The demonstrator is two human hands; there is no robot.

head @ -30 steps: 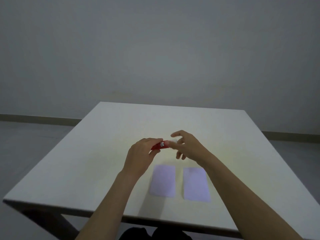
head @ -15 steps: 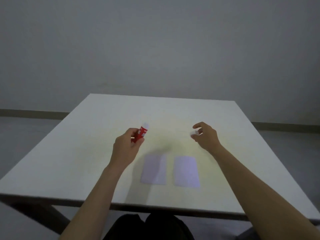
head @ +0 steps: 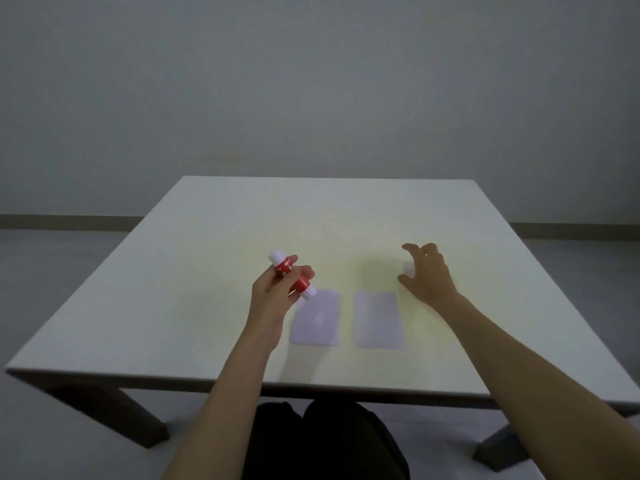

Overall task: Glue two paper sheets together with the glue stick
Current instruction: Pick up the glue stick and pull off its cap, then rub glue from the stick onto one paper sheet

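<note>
Two pale purple paper sheets lie side by side on the white table (head: 194, 271), the left sheet (head: 317, 323) and the right sheet (head: 379, 320), with a small gap between them. My left hand (head: 272, 299) grips a red glue stick (head: 292, 275) with white ends. It is tilted just above the left sheet's far left corner, uncapped. My right hand (head: 431, 275) hovers low beyond the right sheet's far right corner with its fingers spread. A small white cap (head: 410, 271) shows faintly on the table between its thumb and fingers.
The table's near edge runs just in front of my dark-clothed lap (head: 325, 441). A grey wall (head: 318, 81) stands behind the table, and grey floor lies on both sides.
The hands pulled apart and the cap came off the glue stick. My right hand carried the cap to the right and spread its fingers over it. My left hand turned the stick.
</note>
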